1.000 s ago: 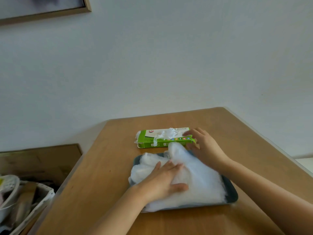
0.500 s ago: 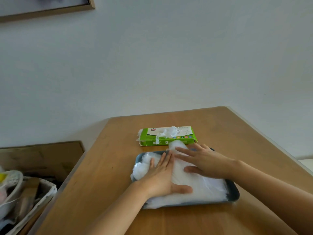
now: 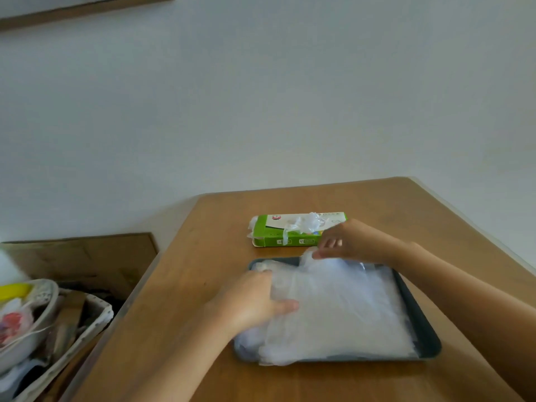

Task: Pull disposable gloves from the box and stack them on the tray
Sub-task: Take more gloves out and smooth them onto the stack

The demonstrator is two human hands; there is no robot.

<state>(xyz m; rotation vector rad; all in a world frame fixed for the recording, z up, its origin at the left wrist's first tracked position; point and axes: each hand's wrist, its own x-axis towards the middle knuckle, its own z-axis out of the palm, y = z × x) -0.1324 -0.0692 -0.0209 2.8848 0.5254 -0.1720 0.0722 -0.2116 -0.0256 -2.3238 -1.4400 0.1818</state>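
Observation:
A green and white glove box (image 3: pixel 293 236) lies on the wooden table, with a crumpled clear glove sticking out of its top slot. Just in front of it sits a dark tray (image 3: pixel 420 323) holding a pile of clear disposable gloves (image 3: pixel 339 311). My left hand (image 3: pixel 252 300) grips the left side of the pile, fingers curled into the plastic and thumb on top. My right hand (image 3: pixel 345 242) is at the pile's far edge, between tray and box, and pinches a glove tip there.
The wooden table (image 3: pixel 203 285) ends at a white wall behind the box. To the left, below table level, stands a basket (image 3: pixel 43 323) filled with mixed items, next to a brown board (image 3: pixel 87 256).
My right hand lifted off the pile and moved to its far edge, pinching a glove tip. My left hand slid toward the left edge and curled its fingers into the gloves.

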